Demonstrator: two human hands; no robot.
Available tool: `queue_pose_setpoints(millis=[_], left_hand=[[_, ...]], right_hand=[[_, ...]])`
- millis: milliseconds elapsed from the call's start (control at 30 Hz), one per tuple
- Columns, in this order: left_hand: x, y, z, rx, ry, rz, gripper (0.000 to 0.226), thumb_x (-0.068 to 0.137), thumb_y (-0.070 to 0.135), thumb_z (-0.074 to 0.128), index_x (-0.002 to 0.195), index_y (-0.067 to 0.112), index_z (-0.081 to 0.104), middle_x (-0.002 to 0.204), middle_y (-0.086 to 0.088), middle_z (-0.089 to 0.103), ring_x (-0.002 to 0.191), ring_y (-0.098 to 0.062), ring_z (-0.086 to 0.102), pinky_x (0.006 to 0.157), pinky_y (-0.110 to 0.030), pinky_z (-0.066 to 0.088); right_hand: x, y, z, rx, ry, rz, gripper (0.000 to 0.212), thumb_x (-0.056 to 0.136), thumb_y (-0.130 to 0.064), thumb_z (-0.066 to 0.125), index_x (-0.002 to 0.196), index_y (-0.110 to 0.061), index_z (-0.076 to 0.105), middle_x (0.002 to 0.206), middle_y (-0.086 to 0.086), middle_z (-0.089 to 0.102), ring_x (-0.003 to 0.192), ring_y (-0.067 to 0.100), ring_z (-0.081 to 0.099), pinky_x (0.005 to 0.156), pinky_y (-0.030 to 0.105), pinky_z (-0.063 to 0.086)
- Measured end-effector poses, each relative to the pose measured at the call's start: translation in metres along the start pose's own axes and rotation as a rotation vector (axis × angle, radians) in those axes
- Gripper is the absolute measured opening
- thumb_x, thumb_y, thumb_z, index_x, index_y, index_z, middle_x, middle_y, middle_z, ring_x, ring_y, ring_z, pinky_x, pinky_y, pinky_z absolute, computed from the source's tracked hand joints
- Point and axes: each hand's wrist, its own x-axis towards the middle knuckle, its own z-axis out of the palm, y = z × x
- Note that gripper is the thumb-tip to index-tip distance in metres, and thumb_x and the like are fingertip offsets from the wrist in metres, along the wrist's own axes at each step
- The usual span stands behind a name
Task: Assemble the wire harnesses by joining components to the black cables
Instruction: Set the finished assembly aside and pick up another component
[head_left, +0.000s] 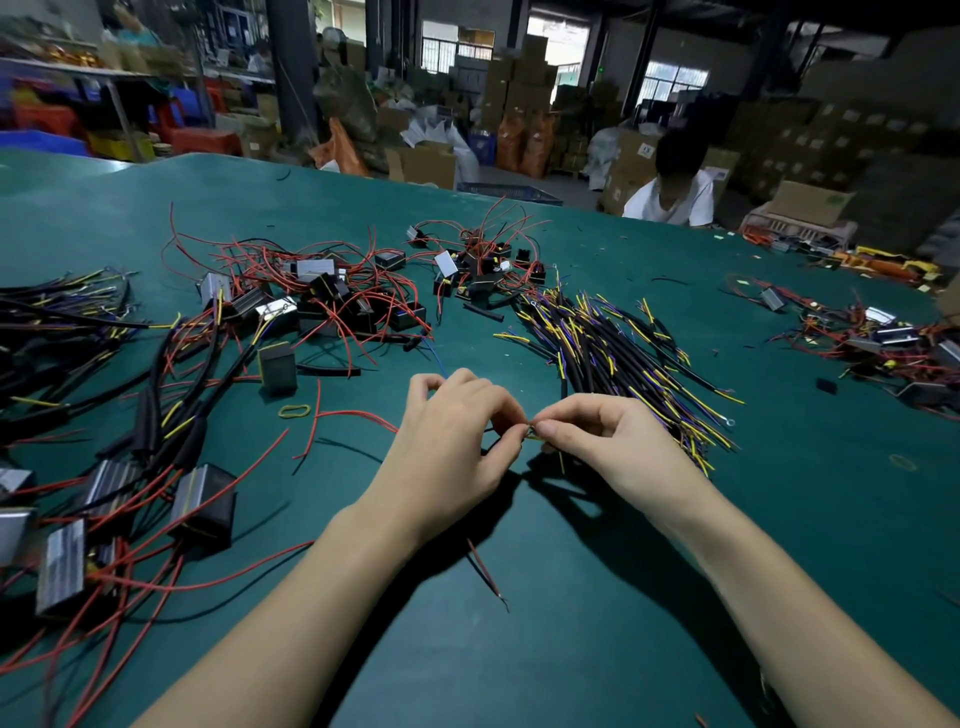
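Left hand (457, 441) and right hand (597, 441) meet fingertip to fingertip over the middle of the table (571, 597), near its near edge. Both pinch, thumb against forefinger, the other fingers curled. Between the pinches: a short yellow wire end (535, 437), long axis running left to right, with a glint of bare metal where the fingertips meet. Whether the strands are joined, cannot tell; too small. A thin blue wire (435, 356) rises from behind the left hand toward the far edge. A thin red-and-black lead (485, 571) trails from under the left wrist toward the near edge, its tip frayed.

Cable bundle (623, 358) lies just beyond the right hand, toward the right edge: black sheathed lengths, roughly parallel, axis running from far-left to near-right, yellow, blue and purple cores sticking out at the ends. One ring terminal (730, 422) shows at the near-right tip.

Left side: black box modules (205, 501) with ribbed grey metal faces, red leads looping off them, some already on thick black cables. Far middle: two tangled heaps of modules and red wire (332, 291). Yellow rubber band (294, 411) lies flat left of the hands. Table surface is a matte green mat. A person in a white shirt (675, 192) sits past the far edge.
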Motion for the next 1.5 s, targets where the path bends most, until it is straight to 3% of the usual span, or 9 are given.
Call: queue_pose_setpoints(millis=[233,367,500,633,767,933,1067,1167,1500], left_hand=[[-0.001,0.002,-0.001,0.069,-0.034,-0.005,0.015,0.087,0.032,0.054,0.084,0.022,0.064,0.080,0.013,0.062,0.087,-0.013,0.053,0.087,-0.036,0.030],[-0.002,0.003,0.000,0.068,-0.032,-0.036,0.016,0.087,0.033,0.053,0.081,0.022,0.063,0.077,0.014,0.060,0.085,-0.013,0.053,0.088,-0.037,0.031],[0.000,0.004,0.003,-0.008,-0.025,-0.128,0.010,0.090,0.027,0.060,0.081,0.025,0.061,0.076,0.019,0.056,0.085,-0.009,0.050,0.092,-0.038,0.031],[0.007,0.000,-0.001,-0.189,-0.124,-0.314,0.018,0.090,0.027,0.060,0.073,0.032,0.058,0.070,0.023,0.058,0.076,-0.002,0.049,0.098,-0.041,0.036],[0.010,-0.007,-0.007,-0.398,-0.269,-0.440,0.016,0.090,0.030,0.062,0.075,0.026,0.066,0.070,0.014,0.064,0.067,-0.004,0.053,0.098,-0.043,0.042],[0.006,-0.010,-0.005,-0.473,-0.153,-0.418,0.011,0.088,0.024,0.065,0.079,0.021,0.070,0.073,0.011,0.067,0.053,0.009,0.050,0.066,-0.021,0.039],[0.005,-0.009,-0.007,-0.418,-0.132,-0.391,0.008,0.088,0.022,0.064,0.087,0.025,0.071,0.084,0.013,0.071,0.079,0.004,0.062,0.087,-0.031,0.047],[0.005,-0.008,-0.010,-0.271,-0.145,-0.334,0.011,0.089,0.025,0.062,0.085,0.033,0.068,0.083,0.019,0.069,0.094,-0.003,0.061,0.104,-0.041,0.036],[0.005,-0.012,-0.016,-0.154,-0.116,-0.158,0.006,0.085,0.039,0.066,0.085,0.038,0.059,0.075,0.017,0.062,0.089,-0.003,0.051,0.098,-0.036,0.025]], right_hand=[[-0.002,-0.003,0.008,-0.371,0.115,-0.157,0.012,0.085,-0.013,0.069,0.076,-0.021,0.067,0.071,-0.009,0.065,0.059,-0.005,0.054,0.061,0.010,0.039],[-0.006,-0.001,0.016,-0.755,0.137,-0.311,0.005,0.091,-0.017,0.060,0.087,-0.015,0.061,0.089,-0.004,0.059,0.079,0.017,0.058,0.067,0.030,0.042],[-0.007,-0.004,0.022,-1.156,0.219,-0.528,0.023,0.065,0.004,0.078,0.076,-0.008,0.061,0.076,0.006,0.060,0.057,0.026,0.055,0.051,0.027,0.038],[-0.003,-0.001,0.024,-1.294,0.228,-0.635,0.020,0.066,0.003,0.073,0.077,-0.008,0.061,0.075,0.007,0.057,0.065,0.027,0.056,0.054,0.033,0.045],[-0.002,0.002,0.016,-0.915,0.154,-0.574,0.004,0.085,-0.002,0.063,0.085,-0.006,0.063,0.084,0.004,0.062,0.075,0.023,0.059,0.068,0.034,0.042],[-0.001,0.009,0.005,-0.495,0.147,-0.288,0.015,0.089,-0.015,0.065,0.104,-0.014,0.065,0.091,-0.007,0.067,0.079,0.003,0.059,0.071,0.006,0.039],[-0.001,0.010,0.007,-0.456,0.174,-0.230,0.006,0.087,-0.013,0.067,0.085,-0.014,0.072,0.074,-0.009,0.067,0.067,0.001,0.058,0.063,0.009,0.040],[-0.002,0.008,0.007,-0.386,0.201,-0.235,0.009,0.086,-0.010,0.067,0.080,-0.015,0.071,0.066,-0.011,0.063,0.058,0.000,0.053,0.056,0.009,0.037],[-0.002,0.003,0.005,-0.422,0.200,-0.359,0.007,0.084,-0.010,0.070,0.081,-0.016,0.067,0.069,-0.005,0.062,0.063,0.012,0.055,0.059,0.023,0.043]])
